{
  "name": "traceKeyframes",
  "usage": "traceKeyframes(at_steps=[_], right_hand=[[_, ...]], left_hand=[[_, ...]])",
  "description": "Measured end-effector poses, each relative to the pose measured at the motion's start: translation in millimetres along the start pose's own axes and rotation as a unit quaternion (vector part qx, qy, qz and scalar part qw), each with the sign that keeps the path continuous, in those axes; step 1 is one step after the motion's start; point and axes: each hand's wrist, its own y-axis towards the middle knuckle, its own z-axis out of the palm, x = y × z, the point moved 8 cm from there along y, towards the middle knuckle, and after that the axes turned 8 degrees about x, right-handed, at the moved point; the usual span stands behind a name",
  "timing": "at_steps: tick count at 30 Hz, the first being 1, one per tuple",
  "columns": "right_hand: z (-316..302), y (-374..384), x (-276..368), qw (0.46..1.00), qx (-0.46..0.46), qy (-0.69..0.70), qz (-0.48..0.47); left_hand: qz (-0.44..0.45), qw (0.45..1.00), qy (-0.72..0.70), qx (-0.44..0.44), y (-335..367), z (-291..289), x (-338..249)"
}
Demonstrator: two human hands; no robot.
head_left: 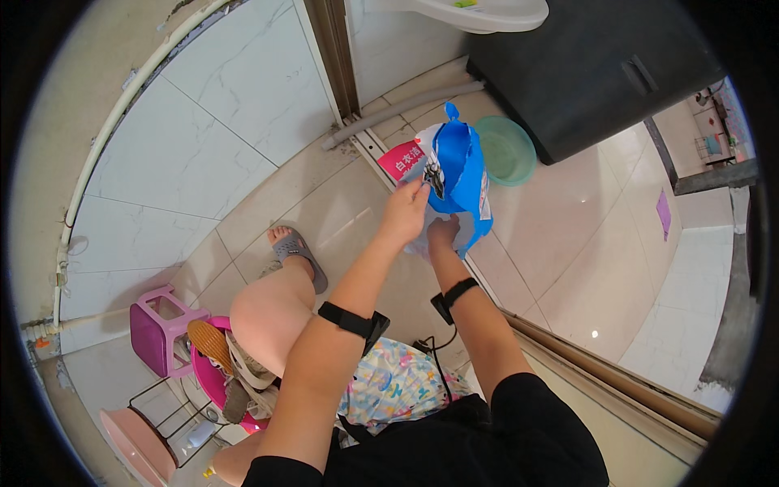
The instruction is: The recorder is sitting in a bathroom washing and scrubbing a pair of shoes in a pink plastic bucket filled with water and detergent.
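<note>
A blue plastic bag [466, 191] with a torn-looking open top and red and white printed parts is in front of me, above the tiled floor. My left hand [408, 209] pinches its near left edge, fingers closed on the plastic. Beside it, my right hand [443, 233] is against the greyish near part of the bag, partly shaded by it. The right fingers look curled, but their tips are hidden, and whatever they hold cannot be made out. The bag's contents do not show.
A green basin [505, 151] is on the floor behind the bag, beside a black cabinet [592, 77]. A grey hose [406, 108] crosses the door track. At left are a purple stool [169, 329], a pink tub [209, 377] of shoes, and a wire rack [174, 410].
</note>
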Motion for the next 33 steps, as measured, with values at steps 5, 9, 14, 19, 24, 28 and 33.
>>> traceKeyframes(at_steps=[5, 9, 14, 19, 24, 28, 33], right_hand=[[30.8, 14.2, 3.6, 0.901, 0.099, -0.416, -0.075], [26.2, -0.3, 21.8, 0.919, 0.015, -0.358, -0.164], [16.1, -2.7, 7.0, 0.922, 0.061, -0.360, -0.131], [14.6, 3.7, 6.2, 0.925, 0.099, -0.351, -0.109], [10.3, 12.4, 5.4, 0.928, 0.123, -0.340, -0.095], [11.8, 10.3, 6.0, 0.930, 0.144, -0.325, -0.092], [13.2, 1.2, 5.2, 0.931, 0.178, -0.304, -0.090]], left_hand=[[-0.034, 0.999, 0.015, 0.023, -3.2, 5.1, 0.9], [0.025, 1.000, 0.010, 0.013, 6.8, 10.0, 3.8], [-0.024, 0.999, -0.033, 0.031, 5.3, 10.9, 0.5], [-0.008, 0.999, -0.040, 0.016, 6.5, 8.2, 2.5], [-0.027, 0.999, -0.014, 0.038, 5.1, 5.9, -8.6], [-0.011, 0.998, -0.057, 0.016, 5.2, 4.0, -8.0], [-0.005, 0.999, -0.046, 0.005, 4.8, 5.4, -6.7]])
